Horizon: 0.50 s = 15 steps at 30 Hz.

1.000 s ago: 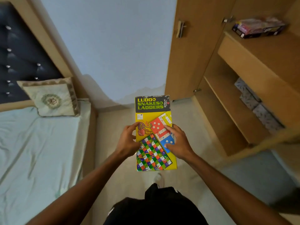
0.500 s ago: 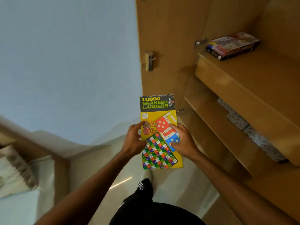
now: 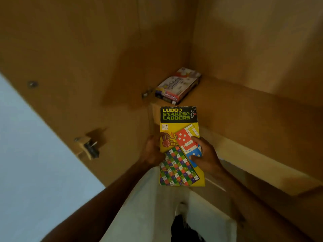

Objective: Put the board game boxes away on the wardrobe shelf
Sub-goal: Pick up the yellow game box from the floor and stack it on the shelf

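I hold a yellow Ludo and Snakes & Ladders box (image 3: 178,130) flat in front of me with both hands. My left hand (image 3: 152,151) grips its left edge and my right hand (image 3: 206,156) grips its right edge, thumb on the lid. The box's far end is just short of the front edge of the wooden wardrobe shelf (image 3: 244,102). A second board game box (image 3: 178,85), white and dark, lies on that shelf in its back left corner.
The open wardrobe door (image 3: 78,67) stands at the left with a latch handle (image 3: 89,147) sticking out. A lower shelf edge (image 3: 262,165) runs to the right below my right hand. Pale wall at the left, light floor beneath me.
The view has swung further right and closer to the wardrobe; bed and pillow are out of sight. The held box is now near the shelf's front edge, my grip unchanged.
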Available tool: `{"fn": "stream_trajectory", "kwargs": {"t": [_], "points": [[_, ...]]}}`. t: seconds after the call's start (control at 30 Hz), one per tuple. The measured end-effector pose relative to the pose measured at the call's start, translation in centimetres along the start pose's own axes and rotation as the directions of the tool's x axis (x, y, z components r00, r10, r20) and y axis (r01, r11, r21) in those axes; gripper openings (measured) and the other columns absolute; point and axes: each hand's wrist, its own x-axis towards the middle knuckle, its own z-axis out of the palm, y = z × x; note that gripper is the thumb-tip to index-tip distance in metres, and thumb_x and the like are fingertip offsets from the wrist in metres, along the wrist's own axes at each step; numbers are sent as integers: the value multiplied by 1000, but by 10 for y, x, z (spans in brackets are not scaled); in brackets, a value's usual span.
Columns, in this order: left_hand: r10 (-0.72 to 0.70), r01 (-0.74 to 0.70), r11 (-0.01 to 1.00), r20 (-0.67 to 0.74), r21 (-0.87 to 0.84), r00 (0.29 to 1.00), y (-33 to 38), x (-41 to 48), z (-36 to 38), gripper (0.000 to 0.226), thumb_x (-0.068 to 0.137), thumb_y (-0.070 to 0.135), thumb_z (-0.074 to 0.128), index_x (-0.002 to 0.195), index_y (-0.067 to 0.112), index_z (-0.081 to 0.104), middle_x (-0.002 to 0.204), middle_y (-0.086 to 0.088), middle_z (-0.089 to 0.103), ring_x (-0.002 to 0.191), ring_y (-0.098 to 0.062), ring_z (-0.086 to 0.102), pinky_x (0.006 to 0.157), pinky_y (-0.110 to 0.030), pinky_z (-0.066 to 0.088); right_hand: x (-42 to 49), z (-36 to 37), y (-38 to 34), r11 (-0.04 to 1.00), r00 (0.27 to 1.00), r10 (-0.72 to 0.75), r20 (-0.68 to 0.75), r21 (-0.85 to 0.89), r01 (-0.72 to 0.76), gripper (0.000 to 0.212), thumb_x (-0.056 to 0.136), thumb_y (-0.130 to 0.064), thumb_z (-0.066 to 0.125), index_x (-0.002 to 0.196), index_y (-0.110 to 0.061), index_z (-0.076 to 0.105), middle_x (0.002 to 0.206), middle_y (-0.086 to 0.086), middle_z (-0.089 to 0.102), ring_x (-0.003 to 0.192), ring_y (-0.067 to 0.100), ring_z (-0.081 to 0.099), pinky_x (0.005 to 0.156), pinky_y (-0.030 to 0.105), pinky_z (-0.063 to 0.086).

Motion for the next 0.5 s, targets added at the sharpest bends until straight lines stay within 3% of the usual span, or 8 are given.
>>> {"fn": "stream_trajectory", "kwargs": {"t": [0.07, 0.17, 0.23, 0.33, 0.43, 0.5], "points": [[23, -23, 1000, 6, -13, 1000, -2, 48, -2, 61, 56, 8, 71, 114, 17, 59, 104, 12, 64, 93, 2, 65, 83, -29, 57, 40, -9, 0, 1000, 999, 19, -29, -9, -20, 68, 76, 0, 75, 137, -13, 47, 135, 6, 52, 120, 19, 53, 99, 37, 50], [36, -36, 999, 18, 36, 999, -15, 142, -8, 55, 57, 20, 73, 111, 19, 64, 116, 0, 69, 107, -18, 66, 89, -42, 57, 122, -24, 5, 999, 999, 35, -41, 26, -34, 65, 79, -2, 74, 138, -14, 47, 132, 4, 54, 118, 15, 54, 99, 36, 50], [23, -21, 997, -25, 79, 999, -17, 187, -13, 58, 60, 17, 75, 116, 24, 63, 118, 0, 69, 110, -19, 65, 90, -47, 56, 165, -31, 3, 999, 999, 33, -24, 38, -32, 65, 80, -3, 73, 139, -13, 46, 129, 1, 54, 116, 12, 52, 100, 34, 48], [-4, 10, 994, -54, 109, 999, -4, 257, -17, 55, 69, 11, 76, 122, 13, 61, 123, -8, 66, 113, -23, 61, 97, -46, 51, 237, -45, 3, 995, 998, 68, -2, 74, -68, 63, 82, -2, 71, 139, -11, 45, 131, 3, 54, 121, 16, 52, 100, 33, 47], [-39, 40, 999, -40, 29, 998, 5, 316, -20, 58, 66, 1, 77, 121, 10, 60, 124, -11, 63, 116, -33, 59, 95, -52, 51, 296, -59, 4, 995, 998, 66, 22, 72, -67, 60, 84, -5, 70, 139, -10, 45, 129, 0, 52, 122, 13, 49, 98, 30, 44], [-83, 84, 994, 27, -65, 996, 8, 347, -25, 65, 59, 1, 83, 119, 13, 59, 122, -8, 62, 109, -29, 63, 89, -55, 53, 329, -67, 5, 995, 998, 68, -4, 73, -68, 58, 85, -7, 70, 137, -9, 47, 138, 7, 50, 128, 22, 48, 101, 33, 44]]}}
